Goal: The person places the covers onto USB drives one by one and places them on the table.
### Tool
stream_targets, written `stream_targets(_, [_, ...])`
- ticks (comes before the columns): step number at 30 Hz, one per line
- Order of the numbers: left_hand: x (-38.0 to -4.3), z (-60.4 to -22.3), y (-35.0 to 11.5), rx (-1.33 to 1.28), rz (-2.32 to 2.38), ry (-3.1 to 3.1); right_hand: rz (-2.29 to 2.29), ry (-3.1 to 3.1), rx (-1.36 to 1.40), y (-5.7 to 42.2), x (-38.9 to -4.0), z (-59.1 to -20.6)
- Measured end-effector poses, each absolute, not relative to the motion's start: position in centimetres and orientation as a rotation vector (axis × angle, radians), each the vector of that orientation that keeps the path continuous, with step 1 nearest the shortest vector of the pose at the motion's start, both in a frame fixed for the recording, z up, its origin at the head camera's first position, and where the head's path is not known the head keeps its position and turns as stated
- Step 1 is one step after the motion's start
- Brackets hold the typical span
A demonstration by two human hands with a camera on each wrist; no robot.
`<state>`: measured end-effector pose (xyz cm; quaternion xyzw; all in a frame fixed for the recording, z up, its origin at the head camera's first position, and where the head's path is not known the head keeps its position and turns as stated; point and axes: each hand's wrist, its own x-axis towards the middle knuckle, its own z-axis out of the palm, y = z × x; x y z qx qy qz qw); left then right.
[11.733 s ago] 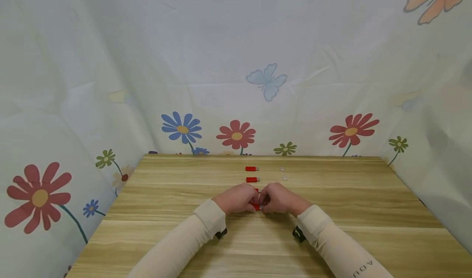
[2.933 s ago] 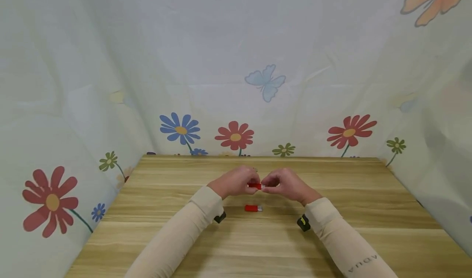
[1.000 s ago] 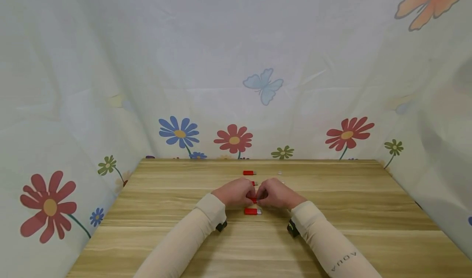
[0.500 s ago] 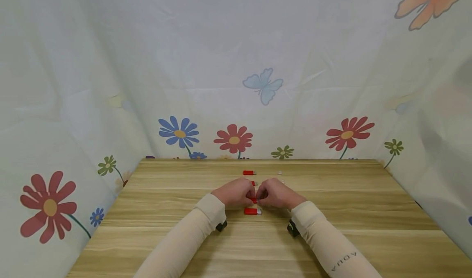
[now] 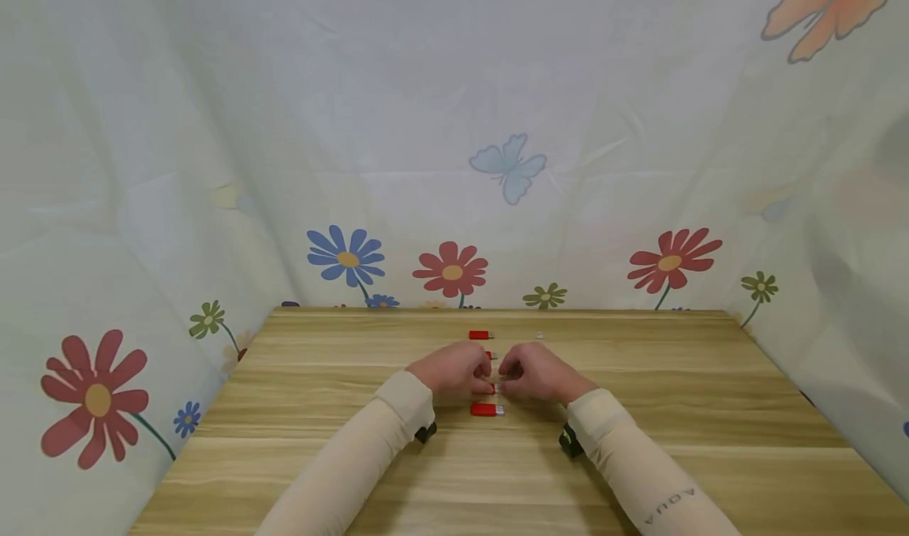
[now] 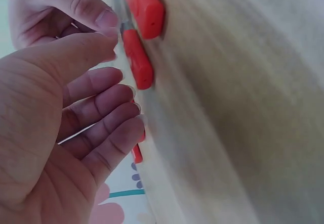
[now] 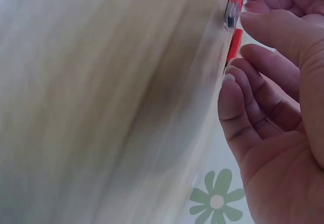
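Note:
Several red USB flash drives lie in a column, metal ends pointing right. The front USB flash drive (image 5: 484, 410) has a clear cap over its plug, seen in the right wrist view. Behind it, a second USB flash drive (image 6: 137, 59) lies on the table between the hands. My left hand (image 5: 458, 369) is at its red end, thumb and fingers loosely curved and holding nothing. My right hand (image 5: 540, 374) is beside its plug end, fingers loosely bent with no object between them. A third drive (image 5: 491, 355) is partly hidden by the left hand; the farthest drive (image 5: 480, 335) shows fully.
A small clear cap (image 5: 539, 335) lies at the back of the wooden table (image 5: 341, 425), right of the farthest drive. A flower-patterned cloth (image 5: 398, 165) hangs behind the table and along both sides.
Some seconds ago both hands held a drive above the table. Within the last half second the fingers have loosened from the second drive, and the right hand has shifted slightly right.

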<state>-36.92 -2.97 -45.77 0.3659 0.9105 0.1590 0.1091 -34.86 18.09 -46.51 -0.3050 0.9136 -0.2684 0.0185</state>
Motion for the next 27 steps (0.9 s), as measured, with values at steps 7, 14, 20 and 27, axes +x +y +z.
stream_targets(7, [-37.7, -44.6, -2.2, 1.065, 0.344, 2.807, -0.751, 2.909, -0.921, 19.7, -35.4, -45.3])
stream_targets(14, [-38.9, -45.4, -1.9, 1.089, 0.262, 2.880, -0.675, 2.956, -0.837, 21.5, -36.7, -44.8])
stream_targets(20, [-39.6, -46.1, -1.9, 0.989, 0.203, 2.927, -0.582, 2.981, -0.836, 22.9, -37.8, -44.6])
stream_targets(27, [-39.8, -46.4, -1.3, 1.045, 0.063, 2.973, -0.527, 2.940, -0.814, 23.9, -38.2, -44.1])
